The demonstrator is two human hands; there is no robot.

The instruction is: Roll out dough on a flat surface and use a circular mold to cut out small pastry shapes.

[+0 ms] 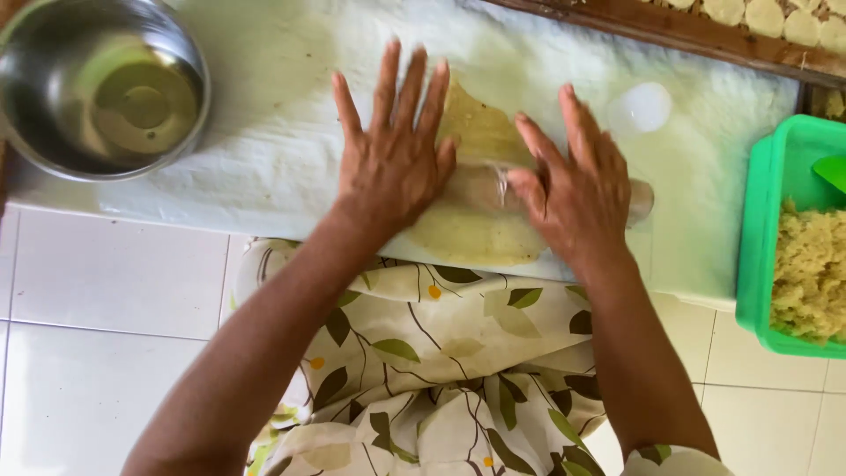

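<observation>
From the head view, both hands lie flat with the fingers spread, and neither one grips anything. The left hand (394,159) presses its palm on the left end of a roller (480,187), which looks wrapped in clear film. The right hand (577,181) presses on the right part of the same roller, and the end of the roller shows just past this hand. Under the roller lies the dough (471,238), a thin pale yellow sheet that reaches out above and below it. The dough rests on a white cloth (264,132) that covers the work surface. A steel bowl (101,88) stands at the far left on the cloth, well apart from the hands. A small white cup (641,107) sits near the right fingertips. A green tub (775,238) with crumbly yellow filling (811,273) stands at the right edge. The floor below is of white tiles (106,335).
</observation>
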